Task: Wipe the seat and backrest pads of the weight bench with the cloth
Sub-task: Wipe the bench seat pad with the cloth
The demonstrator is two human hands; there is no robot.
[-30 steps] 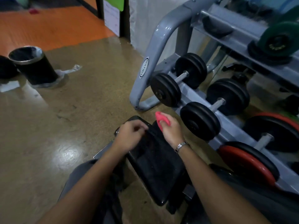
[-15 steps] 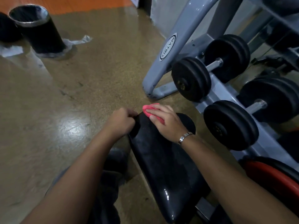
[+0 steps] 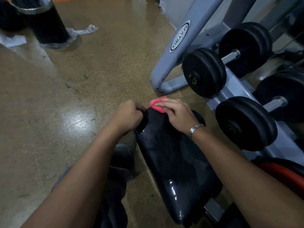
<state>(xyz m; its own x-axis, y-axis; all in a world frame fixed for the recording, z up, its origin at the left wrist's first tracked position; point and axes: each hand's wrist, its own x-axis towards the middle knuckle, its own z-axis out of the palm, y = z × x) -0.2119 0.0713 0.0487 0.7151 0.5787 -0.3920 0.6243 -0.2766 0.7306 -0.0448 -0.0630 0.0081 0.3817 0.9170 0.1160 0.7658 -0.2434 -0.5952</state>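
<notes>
The black glossy seat pad (image 3: 172, 162) of the weight bench runs from the bottom centre up toward the middle of the head view. My right hand (image 3: 176, 115), with a metal watch at the wrist, presses a pink cloth (image 3: 158, 105) onto the far end of the pad. My left hand (image 3: 128, 116) is closed in a fist gripping the pad's far left edge. Most of the cloth is hidden under my fingers. The backrest pad is not in view.
A grey dumbbell rack (image 3: 179, 46) with several black dumbbells (image 3: 204, 71) stands close on the right. A red weight plate (image 3: 283, 175) sits at the lower right. A black bin (image 3: 42, 22) stands on the brown floor at the upper left, with crumpled plastic beside it.
My head has moved closer and lower over the pad. My right hand with the cloth has slid from the pad's right side to its far tip; my left hand keeps its grip.
</notes>
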